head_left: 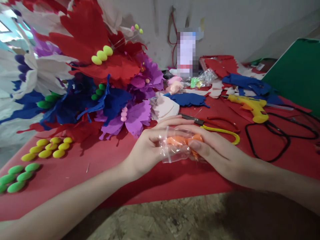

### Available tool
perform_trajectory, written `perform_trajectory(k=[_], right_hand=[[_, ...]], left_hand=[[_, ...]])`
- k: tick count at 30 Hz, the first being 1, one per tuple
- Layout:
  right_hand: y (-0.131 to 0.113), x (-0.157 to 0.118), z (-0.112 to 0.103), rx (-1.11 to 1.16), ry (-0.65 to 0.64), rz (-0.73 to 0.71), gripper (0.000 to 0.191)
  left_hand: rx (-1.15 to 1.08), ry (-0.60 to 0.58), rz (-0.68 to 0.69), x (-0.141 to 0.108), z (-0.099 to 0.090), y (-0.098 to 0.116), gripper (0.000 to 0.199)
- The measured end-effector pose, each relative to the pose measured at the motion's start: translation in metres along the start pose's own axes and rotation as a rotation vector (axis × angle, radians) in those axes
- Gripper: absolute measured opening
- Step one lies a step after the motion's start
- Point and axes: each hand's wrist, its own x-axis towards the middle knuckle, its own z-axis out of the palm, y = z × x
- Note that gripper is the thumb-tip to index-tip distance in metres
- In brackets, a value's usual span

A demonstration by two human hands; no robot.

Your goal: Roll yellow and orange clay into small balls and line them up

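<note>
Between my two hands is a small clear plastic bag (pixel 176 150) with orange pieces (pixel 178 140) inside, held above the red table (pixel 105 166). My left hand (pixel 147 146) is closed around the bag's left end, and part of its fingers lies behind the plastic. My right hand (pixel 220 150) wraps the right end, its thumb pressed on the orange pieces. Just beyond the hands lie pliers with red and yellow handles (pixel 221 130).
Large red, blue, white and purple petal shapes (pixel 102 70) crowd the left. Yellow ovals (pixel 51 146) and green ovals (pixel 25 176) lie at the left front. At the right are a yellow glue gun (pixel 257 108), black cable (pixel 287 143) and green board (pixel 297 73).
</note>
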Motion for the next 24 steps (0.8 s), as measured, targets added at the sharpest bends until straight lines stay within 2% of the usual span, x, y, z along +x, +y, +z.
perform_trajectory(k=[5,8,14,19,24], right_hand=[[-0.002,0.002,-0.003,0.127,0.006,-0.019,0.043],[-0.001,0.002,-0.002,0.154,-0.037,0.010,0.042],[0.002,0.002,0.001,0.102,0.005,0.039,0.041],[0.005,-0.001,0.006,0.066,0.071,0.135,0.044],[0.008,0.000,0.014,0.116,0.152,0.225,0.043]], left_hand=[[-0.124,-0.067,-0.070,-0.001,-0.006,-0.001,0.022],[-0.024,-0.045,-0.041,-0.003,-0.006,0.003,0.024],[0.171,0.031,0.016,-0.002,0.002,0.007,0.020],[0.247,0.058,0.042,-0.002,0.008,0.004,0.016],[0.366,0.117,0.129,-0.004,0.012,0.001,0.005]])
